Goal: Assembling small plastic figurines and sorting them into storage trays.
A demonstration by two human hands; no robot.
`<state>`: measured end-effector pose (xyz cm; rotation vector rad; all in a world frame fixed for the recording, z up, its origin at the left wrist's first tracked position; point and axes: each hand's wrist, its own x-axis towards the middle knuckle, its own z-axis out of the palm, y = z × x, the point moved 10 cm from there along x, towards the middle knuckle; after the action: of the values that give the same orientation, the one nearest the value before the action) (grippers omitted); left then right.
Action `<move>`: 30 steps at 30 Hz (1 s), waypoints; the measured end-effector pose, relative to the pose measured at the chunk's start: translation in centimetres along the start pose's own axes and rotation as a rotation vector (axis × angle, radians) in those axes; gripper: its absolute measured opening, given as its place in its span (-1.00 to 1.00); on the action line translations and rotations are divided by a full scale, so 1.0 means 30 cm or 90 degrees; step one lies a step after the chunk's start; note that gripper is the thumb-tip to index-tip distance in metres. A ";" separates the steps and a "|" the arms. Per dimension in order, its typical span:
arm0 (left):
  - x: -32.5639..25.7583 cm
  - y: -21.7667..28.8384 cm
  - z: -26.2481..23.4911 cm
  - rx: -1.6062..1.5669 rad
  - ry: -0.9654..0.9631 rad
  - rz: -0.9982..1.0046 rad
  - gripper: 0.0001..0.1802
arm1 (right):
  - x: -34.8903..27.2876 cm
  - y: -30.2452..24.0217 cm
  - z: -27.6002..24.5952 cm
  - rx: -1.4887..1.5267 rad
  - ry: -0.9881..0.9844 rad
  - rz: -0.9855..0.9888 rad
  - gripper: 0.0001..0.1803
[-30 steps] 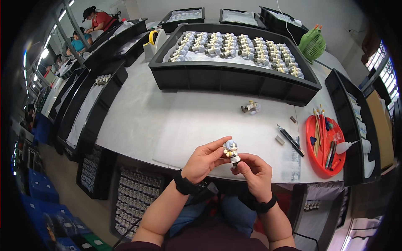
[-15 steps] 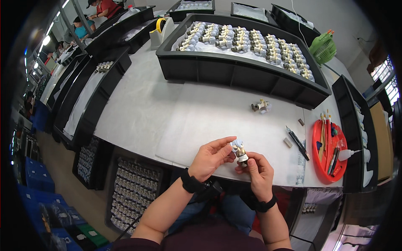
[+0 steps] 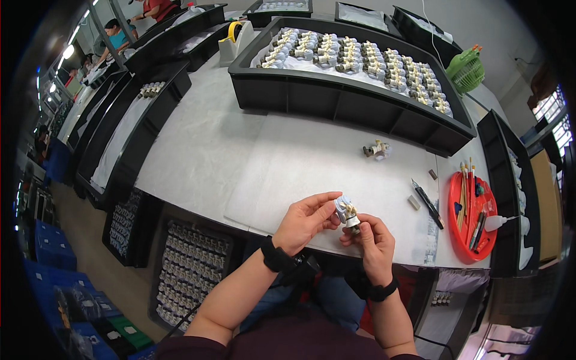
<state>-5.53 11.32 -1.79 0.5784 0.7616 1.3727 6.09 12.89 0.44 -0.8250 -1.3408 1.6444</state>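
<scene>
Both hands hold one small figurine [image 3: 346, 213], pale blue-grey with a cream and brown top, just above the near edge of the white table [image 3: 240, 144]. My left hand [image 3: 304, 221] pinches its upper left side with fingers and thumb. My right hand [image 3: 371, 240] grips its lower end from the right. A second small figurine [image 3: 377, 149] lies on its side on the table farther back, apart from both hands.
A long black tray [image 3: 336, 99] with several rows of figurines spans the back. A red dish [image 3: 462, 225] with brushes and a white squeeze bottle [image 3: 497, 223] sit right, a black pen [image 3: 427, 203] beside it. Black trays line the left; other people work far left.
The view has shifted, so the hands sit lower and more central. The figurine has turned a little between the fingers; both hands keep their hold.
</scene>
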 end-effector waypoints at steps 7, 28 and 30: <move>0.000 0.001 -0.005 0.021 0.022 0.002 -0.69 | 0.000 0.008 -0.007 0.029 -0.005 0.012 -0.72; -0.006 0.007 -0.002 0.072 0.045 0.009 -0.78 | 0.002 0.024 -0.022 0.061 -0.010 0.045 -0.70; -0.006 0.005 -0.002 0.097 0.034 0.003 -0.77 | 0.002 0.022 -0.021 0.061 -0.011 0.044 -0.70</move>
<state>-5.67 11.15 -1.70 0.6642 0.9138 1.3462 6.49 13.17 -0.32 -0.8094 -1.2471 1.7592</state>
